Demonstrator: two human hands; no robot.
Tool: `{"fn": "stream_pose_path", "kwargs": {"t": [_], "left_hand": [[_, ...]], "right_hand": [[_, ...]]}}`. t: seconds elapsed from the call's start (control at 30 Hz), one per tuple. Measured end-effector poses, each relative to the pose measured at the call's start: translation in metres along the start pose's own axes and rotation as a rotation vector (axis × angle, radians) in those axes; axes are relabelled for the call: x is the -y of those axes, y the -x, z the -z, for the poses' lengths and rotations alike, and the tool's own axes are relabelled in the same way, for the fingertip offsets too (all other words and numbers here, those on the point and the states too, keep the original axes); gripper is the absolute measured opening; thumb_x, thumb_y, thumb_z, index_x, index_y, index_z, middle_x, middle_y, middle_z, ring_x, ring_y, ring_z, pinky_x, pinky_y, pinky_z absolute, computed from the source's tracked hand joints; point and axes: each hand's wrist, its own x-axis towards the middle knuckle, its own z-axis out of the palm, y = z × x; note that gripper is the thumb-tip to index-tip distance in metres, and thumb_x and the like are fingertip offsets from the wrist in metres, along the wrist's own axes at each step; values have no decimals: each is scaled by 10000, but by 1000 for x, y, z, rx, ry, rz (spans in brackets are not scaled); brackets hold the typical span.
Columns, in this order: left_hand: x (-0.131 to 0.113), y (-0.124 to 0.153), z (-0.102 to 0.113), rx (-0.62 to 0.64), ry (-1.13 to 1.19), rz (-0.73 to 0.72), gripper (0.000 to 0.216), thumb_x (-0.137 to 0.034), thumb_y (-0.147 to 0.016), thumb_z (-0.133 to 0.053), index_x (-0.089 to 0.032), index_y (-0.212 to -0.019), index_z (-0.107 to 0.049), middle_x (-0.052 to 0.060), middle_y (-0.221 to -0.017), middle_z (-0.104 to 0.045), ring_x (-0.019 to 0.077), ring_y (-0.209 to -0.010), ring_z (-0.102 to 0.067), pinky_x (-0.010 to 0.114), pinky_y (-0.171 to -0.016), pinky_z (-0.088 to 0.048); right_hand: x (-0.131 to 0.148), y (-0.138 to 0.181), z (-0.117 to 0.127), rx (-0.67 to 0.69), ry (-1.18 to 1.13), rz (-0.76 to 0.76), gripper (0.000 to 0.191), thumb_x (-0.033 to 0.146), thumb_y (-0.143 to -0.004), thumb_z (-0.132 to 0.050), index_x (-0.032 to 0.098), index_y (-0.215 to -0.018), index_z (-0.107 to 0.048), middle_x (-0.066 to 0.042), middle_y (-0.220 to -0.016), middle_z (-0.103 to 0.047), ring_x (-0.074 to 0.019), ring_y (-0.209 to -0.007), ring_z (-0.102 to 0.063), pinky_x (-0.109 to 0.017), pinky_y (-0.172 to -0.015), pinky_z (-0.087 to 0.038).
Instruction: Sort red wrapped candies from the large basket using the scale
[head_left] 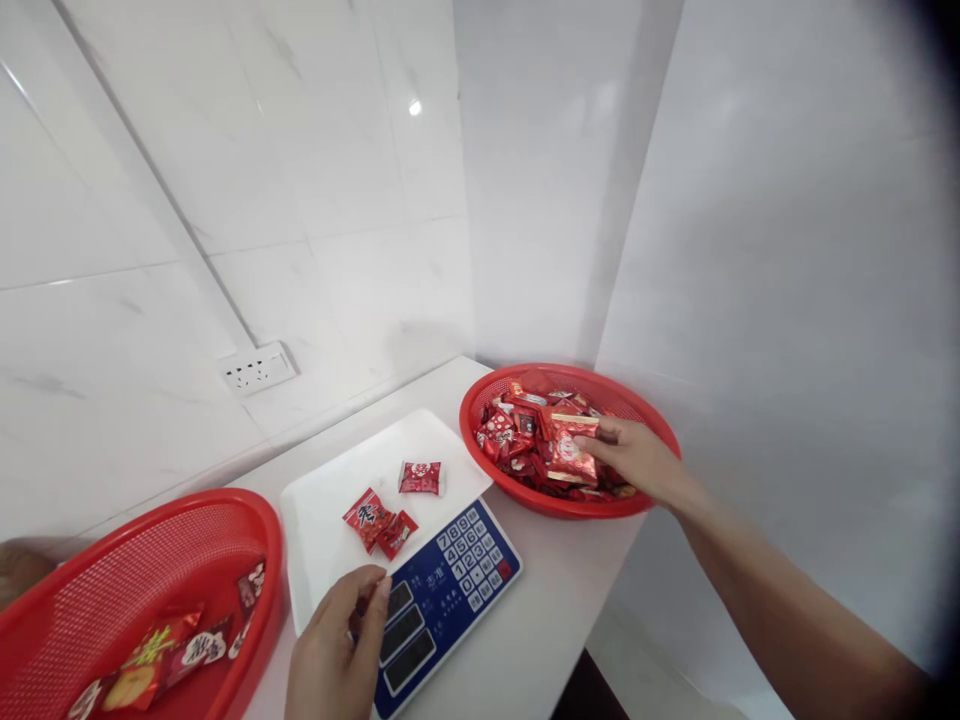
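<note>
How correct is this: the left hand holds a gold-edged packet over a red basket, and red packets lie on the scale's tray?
Wrong hand: the head view shows the right hand holding the gold-edged packet; the rest stands.

Shiny red packet (pixel 568 450), gold-edged, over basket (pixel 562 508)

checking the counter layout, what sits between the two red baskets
In the head view: the digital scale, three red snack packets on its white tray, and the left hand beside its displays.
</note>
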Motion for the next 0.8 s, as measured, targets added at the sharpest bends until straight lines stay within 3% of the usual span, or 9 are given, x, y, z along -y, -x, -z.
{"fn": "stream_pose_path", "kwargs": {"t": [0.13, 0.3, 0.43, 0.57, 0.8], "left_hand": [[-17, 7, -14, 122, 232, 48, 307, -479, -764, -545, -213, -885, -639, 37, -851, -677, 196, -770, -619, 286, -700, -498], [-37, 13, -32, 334, 689, 182, 514, -441, -771, -578, -205, -1216, -473, 91, -1082, -629, 220, -980, -601, 324, -755, -519], [-40, 10, -31, 296, 826, 238, 349, -396, -790, -579, -181, -1065, -562, 68, -1024, -639, 182, -865, -618, 279, -669, -533], [-33, 9, -22, 246, 798, 254, 285, -365, -784, -591, -151, -971, -610, 35, -815, -645, 133, -693, -590, 230, -574, -516], [-27, 12, -22, 302, 789, 272, 309, -405, -793, -572, -164, -986, -588, 24, -805, -617, 133, -697, -572, 222, -544, -499]], "right_hand": [[26, 19, -29, 167, -572, -55, 303, 417, -707, -657, 196, -913, -645, -31, -817, -711, -211, -756, -653, -333, -699, -514], [56, 48, -89, 348, -927, -83, 312, 361, -703, -704, 201, -959, -627, -43, -923, -702, -196, -845, -646, -346, -776, -512], [70, 66, -121, 469, -968, -124, 278, 355, -685, -722, 187, -884, -623, -27, -852, -694, -181, -803, -640, -330, -744, -520], [72, 70, -129, 569, -841, -153, 357, 422, -688, -694, 176, -939, -635, -48, -872, -684, -204, -798, -634, -315, -660, -525], [70, 70, -138, 511, -750, -159, 338, 481, -685, -656, 177, -834, -652, -12, -728, -666, -178, -659, -612, -278, -557, -490]]}}
